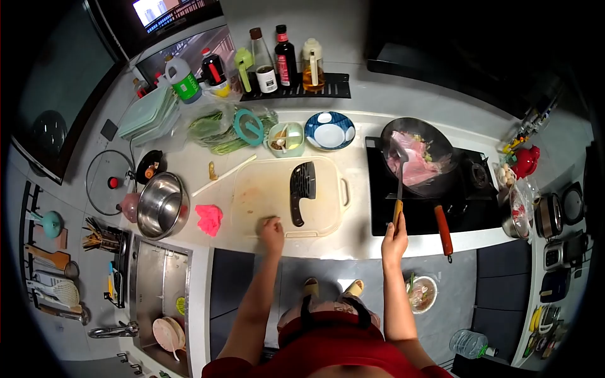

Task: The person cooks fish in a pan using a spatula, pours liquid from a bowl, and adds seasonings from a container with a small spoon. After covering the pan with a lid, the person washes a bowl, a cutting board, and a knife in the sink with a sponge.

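Note:
My right hand [395, 238] is wrapped around the wooden handle of a metal spatula [400, 179]. The spatula's blade rests among pink raw meat [413, 157] and small green pieces in a black wok [446, 157]. At the front edge of a cream cutting board [261, 201], my left hand [272, 234] is curled closed, with nothing visible in it. Whether it touches the board I cannot tell. A black-bladed cleaver [302, 192] lies on the board, just beyond that hand, and a crumpled pink cloth [208, 220] is to its left.
The wok sits on a black stove [394, 217], its red handle [443, 233] pointing toward me. Behind the board are a blue bowl [330, 130], a seasoning box [286, 140] and bagged greens [214, 129]. A steel bowl [162, 206] stands left, above the sink [154, 277]. A waste bin [421, 294] stands on the floor.

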A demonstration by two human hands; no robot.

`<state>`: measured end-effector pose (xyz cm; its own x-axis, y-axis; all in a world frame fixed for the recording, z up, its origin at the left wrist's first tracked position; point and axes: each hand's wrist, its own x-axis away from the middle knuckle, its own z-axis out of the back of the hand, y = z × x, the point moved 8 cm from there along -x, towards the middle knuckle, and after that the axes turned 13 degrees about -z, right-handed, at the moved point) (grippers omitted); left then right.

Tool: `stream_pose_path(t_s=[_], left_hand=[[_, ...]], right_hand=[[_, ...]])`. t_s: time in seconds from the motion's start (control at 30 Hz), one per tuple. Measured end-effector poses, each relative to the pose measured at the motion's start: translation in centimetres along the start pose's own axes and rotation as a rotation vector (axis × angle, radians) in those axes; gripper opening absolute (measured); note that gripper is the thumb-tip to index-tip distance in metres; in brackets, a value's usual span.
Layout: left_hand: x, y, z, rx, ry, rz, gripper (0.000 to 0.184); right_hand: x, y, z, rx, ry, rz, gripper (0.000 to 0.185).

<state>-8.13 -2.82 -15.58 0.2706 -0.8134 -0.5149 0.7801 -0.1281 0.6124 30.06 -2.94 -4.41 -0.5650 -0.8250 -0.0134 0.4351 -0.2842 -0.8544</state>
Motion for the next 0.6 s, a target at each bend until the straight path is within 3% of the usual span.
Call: stream_pose_path(t_s=[0.17, 0.37, 0.47, 0.6], left_hand=[[0.3, -5.8, 0.6, -0.035, -0.05, 0.043, 0.019], [-0.8, -6.2, -0.4, -0.084, -0.102, -0.09, 0.02], [-1.2, -8.0, -2.3, 0.017, -0.269, -0.027, 0.014], [-2.8, -9.3, 0.4, -0.14, -0.102, -0.014, 0.009]], right_hand=[[3.0, 1.0, -3.0, -0.215, -0.019, -0.016, 0.041], [5.3, 0.5, -4.9, -0.262, -0.028, -0.052, 0.041], [5.8, 0.0, -5.1, -0.265, -0.026, -0.066, 0.041], [6.3, -0.9, -5.1, -0.323, 0.021, 0.021, 0.041]])
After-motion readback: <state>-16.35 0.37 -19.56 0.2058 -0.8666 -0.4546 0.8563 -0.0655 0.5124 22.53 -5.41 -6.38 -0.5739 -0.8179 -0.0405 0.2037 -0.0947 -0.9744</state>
